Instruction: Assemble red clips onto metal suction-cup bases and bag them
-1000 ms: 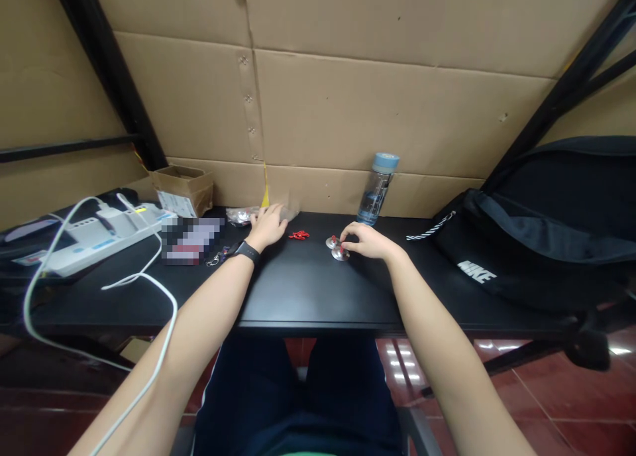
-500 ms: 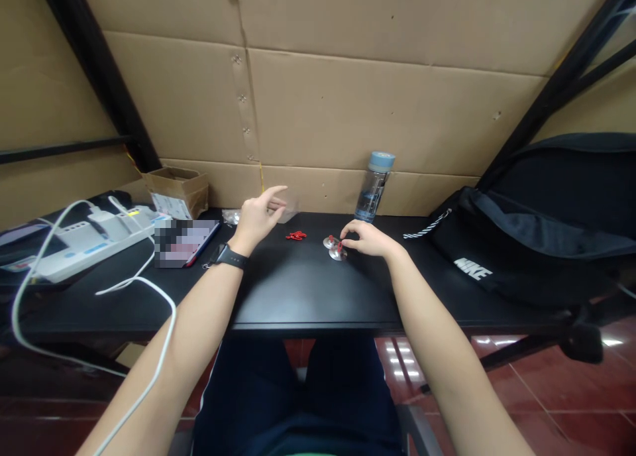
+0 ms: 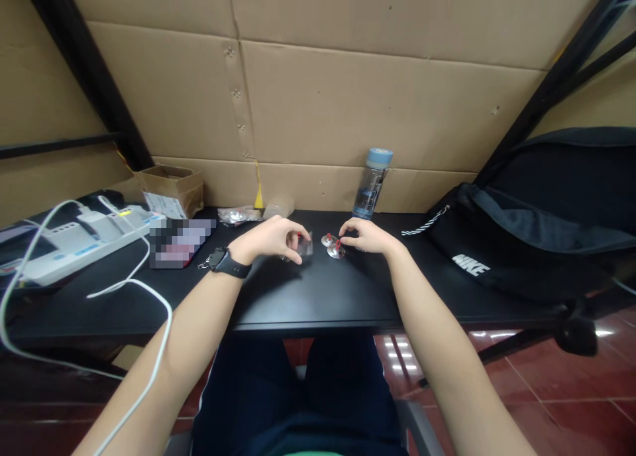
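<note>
Two clear suction cups with red tops, a rear one [image 3: 328, 240] and a front one [image 3: 336, 251], are side by side on the black table. The fingertips of my right hand [image 3: 365, 236] pinch the red top of the front cup. My left hand [image 3: 275, 237], with a black watch on its wrist, is curled to the left of the cups. A clear piece [image 3: 305, 246] is between its thumb and fingers; its exact shape is blurred. A bit of red shows by those fingers, and my left hand hides most of that spot.
Behind my hands are clear plastic packets [image 3: 239, 215] and a blue-capped bottle [image 3: 370, 184]. To the left are an open cardboard box [image 3: 173, 189], a phone [image 3: 183, 244], a white power strip [image 3: 89, 250] and a white cable [image 3: 166, 310]. A black backpack [image 3: 527, 244] lies right.
My left hand has come down and right from the packets, now with a clear piece at its fingers, and covers the red pieces. My right hand stays at the front cup. The view has shifted slightly.
</note>
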`<state>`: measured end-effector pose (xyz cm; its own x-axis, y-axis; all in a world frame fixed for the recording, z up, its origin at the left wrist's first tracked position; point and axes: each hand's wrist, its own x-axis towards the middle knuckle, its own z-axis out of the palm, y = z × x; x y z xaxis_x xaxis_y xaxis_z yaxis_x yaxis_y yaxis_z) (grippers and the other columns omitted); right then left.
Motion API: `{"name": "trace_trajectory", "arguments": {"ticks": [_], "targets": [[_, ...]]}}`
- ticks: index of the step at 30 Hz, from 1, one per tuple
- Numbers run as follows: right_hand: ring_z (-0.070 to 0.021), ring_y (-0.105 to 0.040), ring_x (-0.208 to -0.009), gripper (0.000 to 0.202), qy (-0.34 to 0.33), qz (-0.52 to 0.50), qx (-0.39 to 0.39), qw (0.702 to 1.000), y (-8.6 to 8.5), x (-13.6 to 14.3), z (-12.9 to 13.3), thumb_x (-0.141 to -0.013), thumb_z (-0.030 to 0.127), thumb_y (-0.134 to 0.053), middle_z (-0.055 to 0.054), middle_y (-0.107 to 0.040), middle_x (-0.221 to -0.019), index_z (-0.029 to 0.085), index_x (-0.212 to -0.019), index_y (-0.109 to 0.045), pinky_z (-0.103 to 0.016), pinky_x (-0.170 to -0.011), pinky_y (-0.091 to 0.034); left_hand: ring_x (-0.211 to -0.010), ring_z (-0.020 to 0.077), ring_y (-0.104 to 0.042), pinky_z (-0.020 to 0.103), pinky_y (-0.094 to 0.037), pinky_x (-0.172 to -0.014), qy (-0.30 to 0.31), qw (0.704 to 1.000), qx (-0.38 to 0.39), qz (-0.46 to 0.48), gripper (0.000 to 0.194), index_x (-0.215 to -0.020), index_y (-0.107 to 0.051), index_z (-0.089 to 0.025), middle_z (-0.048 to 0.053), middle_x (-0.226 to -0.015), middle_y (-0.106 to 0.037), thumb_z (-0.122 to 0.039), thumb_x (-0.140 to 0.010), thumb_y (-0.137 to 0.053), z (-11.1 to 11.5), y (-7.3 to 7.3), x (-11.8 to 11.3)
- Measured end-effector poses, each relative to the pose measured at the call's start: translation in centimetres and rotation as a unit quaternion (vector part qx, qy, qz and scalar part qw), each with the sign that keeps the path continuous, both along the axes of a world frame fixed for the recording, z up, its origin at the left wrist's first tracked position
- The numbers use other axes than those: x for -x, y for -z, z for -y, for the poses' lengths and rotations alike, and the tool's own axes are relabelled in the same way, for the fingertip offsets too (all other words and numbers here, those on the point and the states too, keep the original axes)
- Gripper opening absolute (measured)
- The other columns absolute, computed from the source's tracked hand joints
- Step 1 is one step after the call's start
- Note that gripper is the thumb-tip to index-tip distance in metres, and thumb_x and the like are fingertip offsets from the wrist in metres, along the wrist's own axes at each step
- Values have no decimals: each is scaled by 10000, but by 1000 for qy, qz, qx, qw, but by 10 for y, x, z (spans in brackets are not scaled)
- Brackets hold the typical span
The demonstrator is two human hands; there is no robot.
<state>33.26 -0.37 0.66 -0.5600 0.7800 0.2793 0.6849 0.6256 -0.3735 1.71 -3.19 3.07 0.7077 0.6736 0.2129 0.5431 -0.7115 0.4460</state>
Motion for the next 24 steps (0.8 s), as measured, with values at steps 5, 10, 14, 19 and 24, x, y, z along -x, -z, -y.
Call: {"name": "trace_trajectory", "arguments": {"ticks": [5,10,14,19,24], "targets": [[-224,-661,-1002,132,-18,4,14,1000,2,4,-1,-864,297,-737,-65,-722,-1030,208,-952,-779,-338,-917,-493,-810,183,-720,266,-500,-764,-48,994,-84,57,375,-1102,-774,-235,30,-927,-796,-507,-947,-568,2,4,-15],[-231,-672,-1020,84,-26,11,21,999,3,11,3,-838,276,-780,-75,-724,-1046,202,-876,-786,-342,-946,-498,-1077,227,-694,321,-461,-942,-53,989,-141,-2,339,-1225,-721,-267,48,-1178,-765,-377,-945,-563,-20,19,-44],[-232,-679,-996,21,-8,23,15,1000,2,16,6,-834,216,-777,-85,-725,-1063,198,-827,-784,-342,-928,-507,-1056,237,-694,366,-386,-979,-50,988,-126,-70,287,-1132,-751,-311,22,-1049,-795,-413,-947,-556,-35,17,-71],[-228,-684,-984,35,-11,29,10,999,0,13,5,-828,192,-772,-85,-719,-1077,197,-796,-784,-333,-923,-507,-961,268,-705,420,-316,-982,-61,982,-120,-135,204,-982,-790,-288,45,-927,-799,-380,-816,-715,-50,12,-98],[-222,-679,-969,36,9,-6,-10,1000,-5,2,3,-817,178,-759,-70,-721,-1037,201,-795,-775,-334,-923,-503,-846,239,-699,432,-299,-955,-63,978,-127,-152,144,-784,-798,-266,35,-814,-791,-172,-763,-690,-55,14,-107]]}}
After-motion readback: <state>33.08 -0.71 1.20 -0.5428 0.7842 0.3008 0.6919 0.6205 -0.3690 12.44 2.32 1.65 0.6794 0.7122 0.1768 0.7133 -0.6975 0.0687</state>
